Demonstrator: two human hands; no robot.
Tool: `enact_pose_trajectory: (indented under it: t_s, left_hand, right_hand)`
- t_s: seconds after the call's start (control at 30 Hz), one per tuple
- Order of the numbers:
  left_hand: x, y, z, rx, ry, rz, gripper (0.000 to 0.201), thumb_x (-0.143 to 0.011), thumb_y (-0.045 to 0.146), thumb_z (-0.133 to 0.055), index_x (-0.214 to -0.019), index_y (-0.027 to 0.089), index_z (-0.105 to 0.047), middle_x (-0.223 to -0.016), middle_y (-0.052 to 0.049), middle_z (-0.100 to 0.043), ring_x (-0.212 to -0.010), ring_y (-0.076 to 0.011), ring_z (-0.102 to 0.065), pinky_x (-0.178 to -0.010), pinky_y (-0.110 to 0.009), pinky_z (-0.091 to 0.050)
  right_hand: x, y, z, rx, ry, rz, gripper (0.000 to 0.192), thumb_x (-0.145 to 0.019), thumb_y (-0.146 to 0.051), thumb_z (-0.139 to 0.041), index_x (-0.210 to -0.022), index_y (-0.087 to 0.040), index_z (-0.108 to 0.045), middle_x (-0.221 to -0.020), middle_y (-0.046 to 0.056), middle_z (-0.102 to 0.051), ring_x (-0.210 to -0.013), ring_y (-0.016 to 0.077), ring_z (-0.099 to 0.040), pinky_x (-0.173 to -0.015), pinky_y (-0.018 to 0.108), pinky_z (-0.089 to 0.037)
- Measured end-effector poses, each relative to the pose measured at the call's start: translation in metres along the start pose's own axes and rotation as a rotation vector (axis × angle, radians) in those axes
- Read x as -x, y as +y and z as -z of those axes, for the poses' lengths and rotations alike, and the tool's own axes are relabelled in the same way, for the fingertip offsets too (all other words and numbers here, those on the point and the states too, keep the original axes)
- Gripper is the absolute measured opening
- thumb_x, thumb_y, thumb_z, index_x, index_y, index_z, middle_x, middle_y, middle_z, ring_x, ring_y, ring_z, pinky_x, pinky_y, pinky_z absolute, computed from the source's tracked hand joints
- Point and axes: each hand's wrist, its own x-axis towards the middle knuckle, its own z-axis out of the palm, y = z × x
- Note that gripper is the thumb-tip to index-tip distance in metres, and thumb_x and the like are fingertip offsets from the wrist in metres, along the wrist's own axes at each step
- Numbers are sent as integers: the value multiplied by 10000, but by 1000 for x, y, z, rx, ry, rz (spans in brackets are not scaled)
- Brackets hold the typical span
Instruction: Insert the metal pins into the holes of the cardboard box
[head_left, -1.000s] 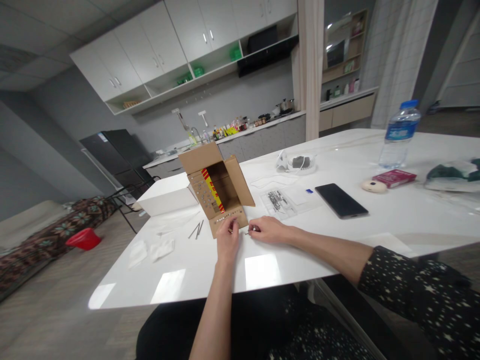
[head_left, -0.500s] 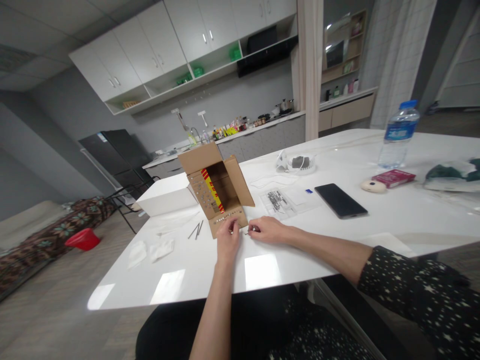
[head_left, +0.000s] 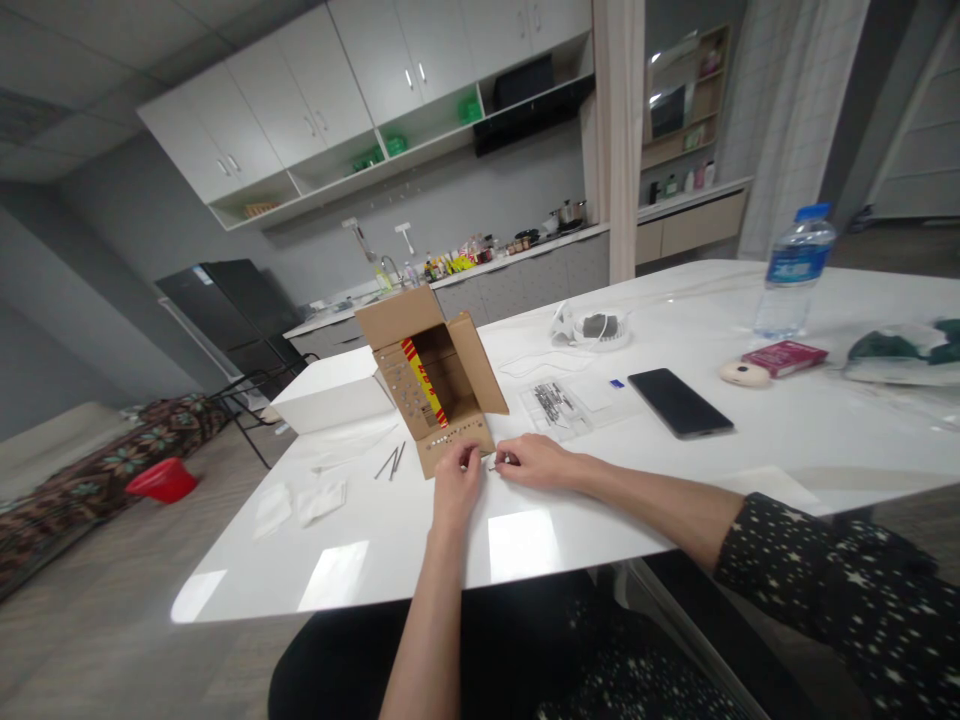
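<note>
An open cardboard box [head_left: 491, 365] stands on the white table with its flaps spread. Small metal pieces sit in its left side and in a row along the lower front flap [head_left: 429, 460]. My left hand [head_left: 456, 478] is closed at that flap's near edge, fingers curled; whatever they pinch is hidden. Just to its right, my right hand [head_left: 534, 462] pinches a small metal piece [head_left: 492, 463], too small to name exactly. A clear plastic case [head_left: 576, 424] with several dark metal pieces lies beyond my right hand. Two or so long thin metal rods [head_left: 396, 461] rest left of the box.
A black phone [head_left: 679, 402] lies to the right, before a red packet [head_left: 784, 357] and a water bottle [head_left: 796, 270]. White crumpled tissues [head_left: 322, 500] are at the left. Behind stand a white box [head_left: 330, 390] and a white cabled device [head_left: 596, 328].
My left hand's fingers have shifted slightly at the flap, and the small pale bit seen by them earlier is now hidden. My right hand stays nearly in place.
</note>
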Motion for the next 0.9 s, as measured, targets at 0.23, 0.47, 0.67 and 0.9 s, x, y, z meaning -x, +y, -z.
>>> enact_pose_trajectory:
  t_s: [0.23,0.47,0.67,0.9]
  left_hand:
    - [2,4,2,-23,-29,-13,195,-831,242,-511,-892,186,-688,-879,-47,-725,-805,-180,-654,-773,-320,-509]
    - [3,4,1,-37,-37,-6,198,-819,206,-513,-892,186,-696,-883,-46,-727,-811,-180,-659,-760,-316,-515]
    - [3,2,0,-37,-49,-1,203,-836,231,-508,-903,185,-695,-908,-48,-729,-826,-177,-658,-794,-320,-509]
    - [3,-1,0,-41,-42,-13,205,-840,235,-507,-903,184,-696,-897,-48,-729,-822,-176,-659,-781,-318,-511]
  right_hand:
    - [0,1,0,3,1,0,243,-871,-356,-530,-974,-225,-707,-896,37,-728,-771,179,-627,-631,244,-349]
    - [0,-1,1,5,0,-7,245,-872,-354,-535,-984,-222,-708,-907,43,-731,-782,185,-633,-641,246,-359]
    - [0,1,0,-15,-2,5,257,-873,-355,-528,-993,-222,-712,-900,44,-731,-773,182,-628,-642,247,-361]
    - [0,1,0,-8,5,9,243,-872,-355,-533,-972,-215,-705,-881,39,-727,-751,174,-625,-624,243,-349]
